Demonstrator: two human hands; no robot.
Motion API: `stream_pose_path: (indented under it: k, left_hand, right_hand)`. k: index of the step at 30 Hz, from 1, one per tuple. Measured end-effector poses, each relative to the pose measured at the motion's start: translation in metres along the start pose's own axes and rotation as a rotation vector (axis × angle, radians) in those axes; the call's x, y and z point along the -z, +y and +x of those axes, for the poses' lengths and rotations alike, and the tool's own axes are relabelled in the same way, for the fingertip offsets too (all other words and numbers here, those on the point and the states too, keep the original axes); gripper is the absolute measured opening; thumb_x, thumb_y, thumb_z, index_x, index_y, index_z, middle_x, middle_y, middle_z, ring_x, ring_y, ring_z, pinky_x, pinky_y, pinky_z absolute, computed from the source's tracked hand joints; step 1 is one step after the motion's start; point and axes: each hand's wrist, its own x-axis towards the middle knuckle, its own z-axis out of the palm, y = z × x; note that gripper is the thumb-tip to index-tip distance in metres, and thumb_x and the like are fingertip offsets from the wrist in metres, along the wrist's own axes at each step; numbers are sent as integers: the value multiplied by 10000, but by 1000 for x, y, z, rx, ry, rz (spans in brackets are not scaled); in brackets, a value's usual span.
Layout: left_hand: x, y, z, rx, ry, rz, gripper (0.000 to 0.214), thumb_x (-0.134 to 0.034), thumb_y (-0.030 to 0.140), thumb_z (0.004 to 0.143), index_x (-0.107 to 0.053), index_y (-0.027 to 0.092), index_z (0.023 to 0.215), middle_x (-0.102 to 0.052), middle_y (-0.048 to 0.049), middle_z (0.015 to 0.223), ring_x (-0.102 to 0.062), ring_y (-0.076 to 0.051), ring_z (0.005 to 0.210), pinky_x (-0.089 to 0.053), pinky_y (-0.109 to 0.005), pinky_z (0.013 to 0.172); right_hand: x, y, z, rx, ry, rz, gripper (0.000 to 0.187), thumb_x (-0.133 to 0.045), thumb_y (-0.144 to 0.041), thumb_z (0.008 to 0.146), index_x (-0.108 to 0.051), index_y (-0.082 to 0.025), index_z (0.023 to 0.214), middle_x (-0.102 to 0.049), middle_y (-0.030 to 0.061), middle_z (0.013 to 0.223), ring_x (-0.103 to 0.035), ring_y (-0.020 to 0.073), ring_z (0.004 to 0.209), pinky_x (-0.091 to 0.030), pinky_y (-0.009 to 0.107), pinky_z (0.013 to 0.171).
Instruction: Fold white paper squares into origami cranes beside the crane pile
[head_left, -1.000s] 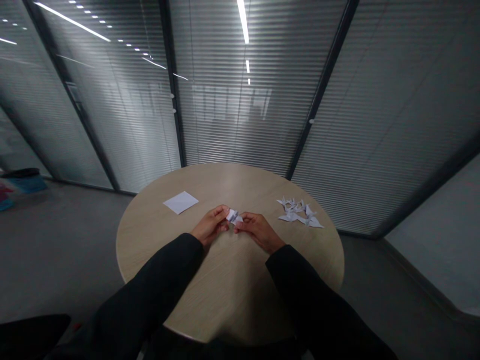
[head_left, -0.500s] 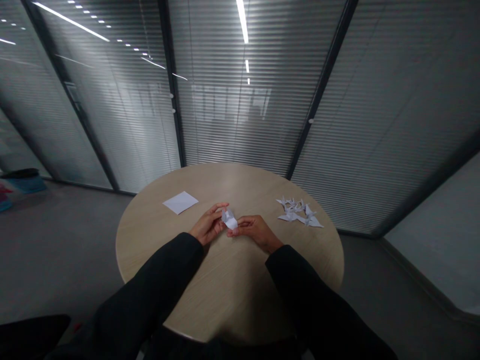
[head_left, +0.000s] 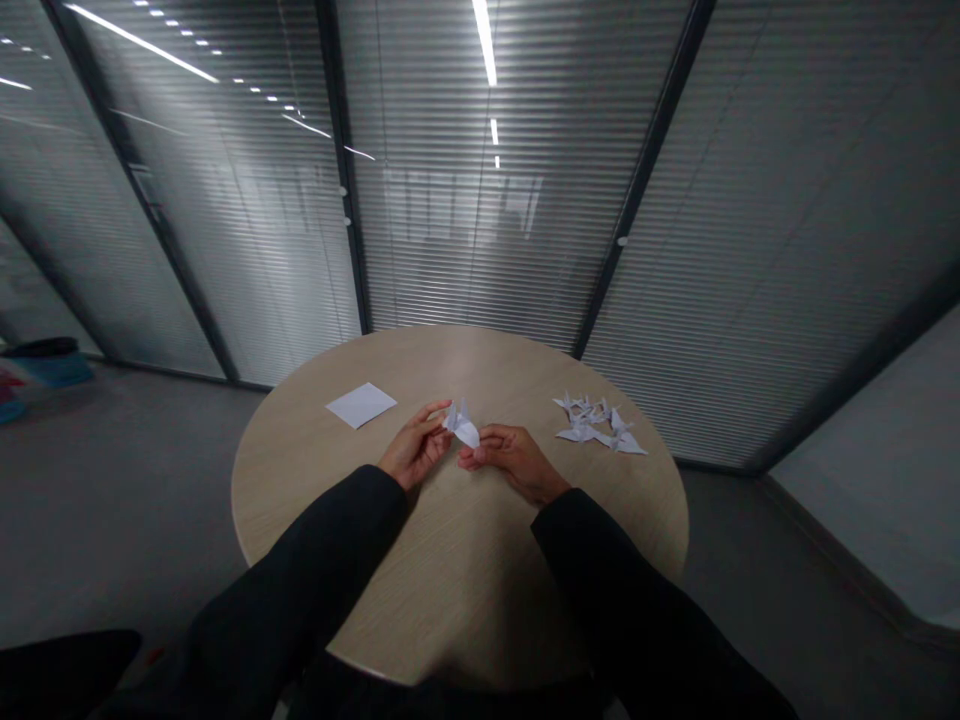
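Where the small white folded-paper bird (head_left: 463, 428) sits between both hands above the round pale-wood table (head_left: 450, 570), its long axis slants from the loosely curled left hand (head_left: 418, 445) — grip unclear — rightward and nearer, into the right hand's (head_left: 516, 463) pinch.
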Motion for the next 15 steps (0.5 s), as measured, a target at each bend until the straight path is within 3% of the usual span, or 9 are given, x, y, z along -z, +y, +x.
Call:
stream_pose_path:
  k: [9, 15]
  left_hand:
    - [2, 0, 0, -43, 64, 293, 178, -616, 121, 786, -620, 118, 964, -681, -81, 780, -669, -139, 684, -501, -167, 512]
    - [9, -4, 6, -232, 3, 404, 458, -608, 40, 610, -678, 177, 1041, -663, -83, 1065, -600, -192, 1017, -477, -282, 832]
  right_hand:
    - [12, 7, 8, 104, 121, 196, 251, -762, -316, 695, -695, -164, 882, -616, -2, 700, -576, 120, 639, -502, 301, 717]
    - [16, 12, 10, 42, 97, 193, 187, -713, -278, 714, -683, -147, 844, -523, -28, 609, -473, 101, 560, -487, 309, 688]
